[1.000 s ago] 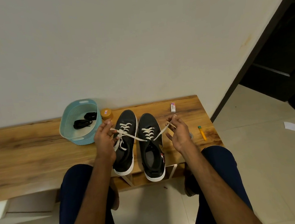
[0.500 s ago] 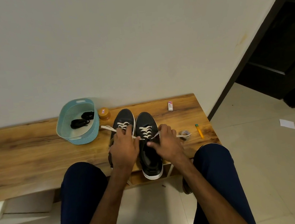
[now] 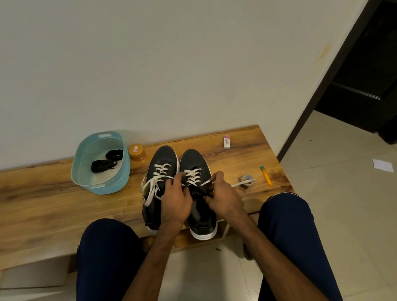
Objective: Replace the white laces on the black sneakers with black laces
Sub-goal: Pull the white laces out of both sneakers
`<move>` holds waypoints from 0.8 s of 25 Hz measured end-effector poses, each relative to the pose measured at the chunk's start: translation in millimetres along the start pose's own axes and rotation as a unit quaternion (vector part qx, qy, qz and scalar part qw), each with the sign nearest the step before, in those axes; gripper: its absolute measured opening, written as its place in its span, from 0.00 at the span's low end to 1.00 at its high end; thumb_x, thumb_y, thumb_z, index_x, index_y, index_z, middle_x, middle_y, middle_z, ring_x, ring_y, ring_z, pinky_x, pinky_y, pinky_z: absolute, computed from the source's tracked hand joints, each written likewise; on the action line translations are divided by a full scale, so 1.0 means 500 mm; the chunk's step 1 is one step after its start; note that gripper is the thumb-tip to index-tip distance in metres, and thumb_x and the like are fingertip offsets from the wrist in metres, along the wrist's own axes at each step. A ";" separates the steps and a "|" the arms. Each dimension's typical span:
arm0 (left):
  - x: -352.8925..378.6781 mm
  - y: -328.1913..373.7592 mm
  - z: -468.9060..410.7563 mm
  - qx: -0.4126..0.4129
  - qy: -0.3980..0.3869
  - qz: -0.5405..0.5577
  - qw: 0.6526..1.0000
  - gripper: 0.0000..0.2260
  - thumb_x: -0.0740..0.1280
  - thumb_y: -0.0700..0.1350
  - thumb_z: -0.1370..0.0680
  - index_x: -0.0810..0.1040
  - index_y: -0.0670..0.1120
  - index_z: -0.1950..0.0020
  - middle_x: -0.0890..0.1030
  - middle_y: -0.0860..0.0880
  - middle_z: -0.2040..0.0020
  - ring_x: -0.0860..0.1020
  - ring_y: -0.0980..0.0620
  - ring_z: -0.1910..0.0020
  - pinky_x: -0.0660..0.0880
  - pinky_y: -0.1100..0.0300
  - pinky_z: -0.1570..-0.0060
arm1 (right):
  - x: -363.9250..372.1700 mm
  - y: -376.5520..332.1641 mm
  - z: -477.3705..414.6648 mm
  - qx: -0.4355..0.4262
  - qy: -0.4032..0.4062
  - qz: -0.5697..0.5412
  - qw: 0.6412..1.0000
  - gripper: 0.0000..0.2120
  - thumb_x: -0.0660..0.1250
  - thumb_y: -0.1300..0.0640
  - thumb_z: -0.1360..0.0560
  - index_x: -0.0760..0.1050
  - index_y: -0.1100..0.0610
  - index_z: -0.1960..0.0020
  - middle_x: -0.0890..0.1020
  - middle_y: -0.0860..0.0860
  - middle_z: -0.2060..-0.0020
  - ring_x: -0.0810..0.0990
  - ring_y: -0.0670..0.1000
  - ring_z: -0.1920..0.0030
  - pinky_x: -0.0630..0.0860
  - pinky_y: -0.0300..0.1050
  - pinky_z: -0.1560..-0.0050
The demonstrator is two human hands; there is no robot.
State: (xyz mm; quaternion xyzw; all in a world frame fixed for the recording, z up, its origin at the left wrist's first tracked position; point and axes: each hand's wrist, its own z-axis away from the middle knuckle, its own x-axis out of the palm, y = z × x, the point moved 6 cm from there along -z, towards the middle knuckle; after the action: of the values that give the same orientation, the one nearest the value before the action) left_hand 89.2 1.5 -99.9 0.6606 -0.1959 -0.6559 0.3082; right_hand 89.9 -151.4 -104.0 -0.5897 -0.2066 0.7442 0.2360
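Evidently mid-unlacing: a seated person faces two black sneakers point(image 3: 164, 157) standing toes to the wall on a wooden bench point(image 3: 42, 212), heels at its near edge. Both the left hand point(image 3: 176, 201) and the right hand point(image 3: 223, 196) curl onto the right-side sneaker, each pinching its white lace point(image 3: 192, 177) near the top eyelets. One loose end trails towards three o'clock across a tape roll point(image 3: 246, 178). In a teal basket point(image 3: 114, 185) at ten o'clock wait the black laces point(image 3: 103, 163). A sharp tug could drag the roll, jam the lace in an eyelet, or pull the shoe off the edge.
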 end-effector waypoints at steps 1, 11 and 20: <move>0.002 -0.001 0.001 -0.002 -0.006 -0.001 1.000 0.18 0.62 0.44 0.19 0.69 0.51 0.29 0.72 0.46 0.37 0.78 0.47 0.44 0.75 0.54 0.47 | -0.001 0.004 -0.001 0.010 -0.004 -0.008 1.000 0.22 0.71 0.57 0.27 0.61 0.53 0.41 0.81 0.51 0.52 0.81 0.55 0.54 0.78 0.51 0.55; 0.002 0.015 -0.016 0.017 0.065 -0.061 0.996 0.07 0.68 0.49 0.22 0.75 0.49 0.46 0.74 0.50 0.45 0.78 0.51 0.56 0.75 0.57 0.64 | 0.006 -0.005 0.006 -0.012 0.029 0.055 0.998 0.12 0.67 0.49 0.23 0.70 0.54 0.44 0.78 0.52 0.47 0.79 0.56 0.47 0.74 0.55 0.45; -0.065 0.016 -0.024 0.101 0.092 -0.116 0.984 0.15 0.69 0.44 0.23 0.75 0.49 0.37 0.72 0.47 0.40 0.75 0.50 0.46 0.75 0.58 0.57 | 0.000 -0.005 0.006 0.000 0.033 0.053 0.998 0.13 0.69 0.51 0.23 0.71 0.55 0.43 0.78 0.52 0.46 0.79 0.56 0.47 0.74 0.52 0.47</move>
State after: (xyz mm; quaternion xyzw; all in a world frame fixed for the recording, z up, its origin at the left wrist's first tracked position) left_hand 100.1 18.8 -71.1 0.7640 -0.1536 -0.6008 0.1785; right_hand 87.4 -149.4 -101.9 -0.6242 -0.1672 0.7357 0.2031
